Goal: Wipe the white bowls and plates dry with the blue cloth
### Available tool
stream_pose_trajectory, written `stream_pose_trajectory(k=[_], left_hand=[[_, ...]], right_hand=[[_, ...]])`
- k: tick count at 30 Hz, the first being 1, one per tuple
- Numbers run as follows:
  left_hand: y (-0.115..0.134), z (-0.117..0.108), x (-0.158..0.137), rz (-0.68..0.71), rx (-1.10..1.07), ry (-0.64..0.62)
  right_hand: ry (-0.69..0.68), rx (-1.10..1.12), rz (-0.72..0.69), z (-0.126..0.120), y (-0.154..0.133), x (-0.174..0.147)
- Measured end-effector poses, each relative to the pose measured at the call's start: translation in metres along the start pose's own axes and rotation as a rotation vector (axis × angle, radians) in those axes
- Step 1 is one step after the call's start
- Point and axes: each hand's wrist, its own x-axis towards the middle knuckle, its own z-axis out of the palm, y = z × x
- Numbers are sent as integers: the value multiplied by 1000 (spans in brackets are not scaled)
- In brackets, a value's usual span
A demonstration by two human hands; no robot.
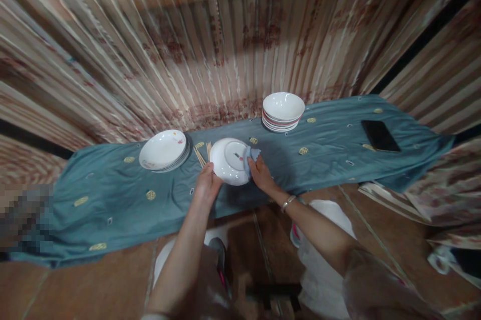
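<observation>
Gripping a white bowl (229, 161) by its edge, the left hand (209, 183) holds it underside-up above the teal cloth (323, 167), between stacked plates (162, 150) and stacked bowls (283, 109); the right hand (263, 176) pinches a light-blue rag (251, 155) against it.

No lettering or number can be read, the small dark mark (236, 154) and reddish mark (241, 158) on the underside of the bowl (225, 172) being too tiny to make out.
</observation>
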Motion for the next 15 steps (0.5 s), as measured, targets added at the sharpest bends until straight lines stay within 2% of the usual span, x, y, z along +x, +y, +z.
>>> stream_pose_trajectory(k=[5,10,15], left_hand=[[-1,3,-1,6,31,7],[-1,4,0,21,38,-36],[-4,3,3,39,41,-84]], right_hand=[[-41,-61,-56,-1,-6,-15],[-90,-164,-223,-2,-18,-36],[-117,-236,-364,-3,-27,-40]])
